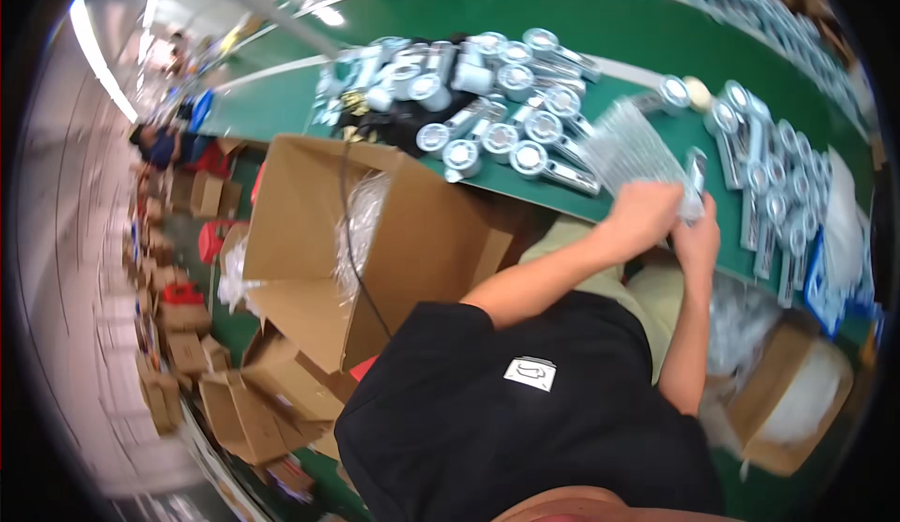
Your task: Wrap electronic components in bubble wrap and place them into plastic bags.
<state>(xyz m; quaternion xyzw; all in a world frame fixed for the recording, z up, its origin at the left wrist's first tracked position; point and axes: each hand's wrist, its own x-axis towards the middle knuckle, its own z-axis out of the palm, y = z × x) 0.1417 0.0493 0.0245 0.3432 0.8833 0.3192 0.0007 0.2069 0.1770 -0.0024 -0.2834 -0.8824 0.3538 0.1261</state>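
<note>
My left hand (647,214) is closed on the lower edge of a clear bubble-wrap bag (636,143), which stretches up and away over the green table. Close beside it, my right hand (697,239) grips a light-blue and silver handheld device (695,173) standing upright from the fingers. Whether that device is partly inside the bag I cannot tell. Left of the bag lies a pile of similar round-headed devices (528,158) with silver handles. One more device (671,93) rests beyond the bag, next to a round cream-coloured object (697,93).
More such devices (771,175) lie in rows on the right. A large open carton (412,241) with clear plastic inside stands left of me, a dark cord (348,231) hanging across it. Another carton (797,400) with plastic bags is at lower right. A conveyor-like green surface (525,6) runs behind.
</note>
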